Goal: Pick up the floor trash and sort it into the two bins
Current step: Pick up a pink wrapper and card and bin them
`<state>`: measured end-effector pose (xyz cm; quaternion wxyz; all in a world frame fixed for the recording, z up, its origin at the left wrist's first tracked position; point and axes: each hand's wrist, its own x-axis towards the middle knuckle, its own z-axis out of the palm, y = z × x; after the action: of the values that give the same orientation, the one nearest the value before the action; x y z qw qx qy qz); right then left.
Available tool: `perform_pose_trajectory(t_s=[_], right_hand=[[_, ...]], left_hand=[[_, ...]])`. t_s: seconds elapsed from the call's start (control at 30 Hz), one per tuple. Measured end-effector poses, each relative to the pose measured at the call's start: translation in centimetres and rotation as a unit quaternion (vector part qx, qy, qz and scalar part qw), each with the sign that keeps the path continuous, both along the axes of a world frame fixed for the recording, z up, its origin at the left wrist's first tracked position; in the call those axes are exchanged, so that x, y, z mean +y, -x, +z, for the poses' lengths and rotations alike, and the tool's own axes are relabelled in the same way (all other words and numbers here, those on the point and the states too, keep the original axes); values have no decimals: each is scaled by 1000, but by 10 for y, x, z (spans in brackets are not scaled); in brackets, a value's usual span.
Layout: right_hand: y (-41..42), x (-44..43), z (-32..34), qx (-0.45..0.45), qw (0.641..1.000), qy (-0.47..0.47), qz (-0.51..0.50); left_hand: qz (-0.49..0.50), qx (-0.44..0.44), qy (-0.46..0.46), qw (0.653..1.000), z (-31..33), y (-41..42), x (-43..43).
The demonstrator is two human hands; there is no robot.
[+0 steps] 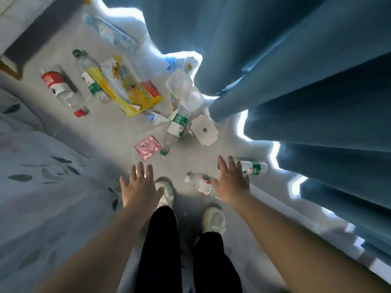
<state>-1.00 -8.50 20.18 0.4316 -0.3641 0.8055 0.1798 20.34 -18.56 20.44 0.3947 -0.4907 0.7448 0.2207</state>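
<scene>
Nothing is held: the left hand (140,187) and right hand (231,182) are spread flat above a small bottle (200,185) on the floor (110,132). Collection appears unstarted; bottles and wrappers must be grasped, bins unseen.

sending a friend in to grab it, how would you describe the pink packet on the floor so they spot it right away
Start at the blue curtain and look down to the grey floor strewn with clear plastic bottles. Just ahead of the person's left hand, beside the green cap of the green-labelled bottle, lies the pink packet. It is the only flat, square, pink item there.
</scene>
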Motion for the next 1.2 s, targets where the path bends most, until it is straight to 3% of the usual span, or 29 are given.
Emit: perform_pose_trajectory(t_s=[0.27, 0.5, 0.77, 0.97, 1.07, 1.2], right_hand=[[9, -61, -179, 6, 993, 28, -116], [41, -97, -260, 91, 967, 144, -190], [44, -120, -291, 127, 953, 124, -246], [42, -106, -285, 90, 952, 100, -274], [41, -93, -276, 72, 946, 95, -302], [37, -87, -263, 127, 963, 95, -218]], left_hand=[[77, 11, 25, 997, -178, -3, -57], [113, 52, 136, 983, -269, -13, -76], [110, 46, 181, 976, -300, -10, -74], [234, 128, 138, 954, -302, -16, -75], [252, 105, 102, 957, -295, -23, -74], [249, 80, 91, 961, -285, -32, -71]])
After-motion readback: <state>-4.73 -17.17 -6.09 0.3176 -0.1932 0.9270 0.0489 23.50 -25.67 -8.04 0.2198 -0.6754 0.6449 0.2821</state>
